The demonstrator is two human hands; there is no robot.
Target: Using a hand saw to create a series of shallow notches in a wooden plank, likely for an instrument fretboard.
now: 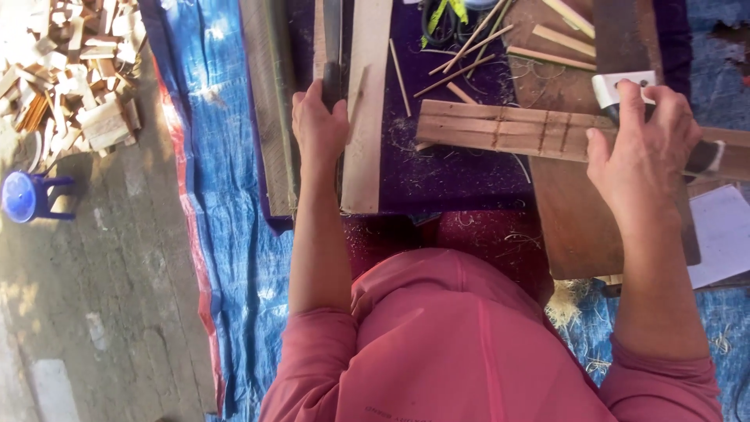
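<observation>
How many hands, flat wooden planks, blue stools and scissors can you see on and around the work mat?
Hands: 2, the left hand gripping a dark tool handle, the right hand on the notched plank.
Flat wooden planks: 3, the notched plank, a pale plank and a dark board.
Blue stools: 1.
Scissors: 1.
Total: 7.

Dark-handled blade tool [331, 47] — upright along the pale plank's left edge, handle gripped. Notched wooden slat [508, 129] — lying crosswise on the purple cloth, several saw cuts across it, right end under a black-and-white tool [625, 87].
</observation>
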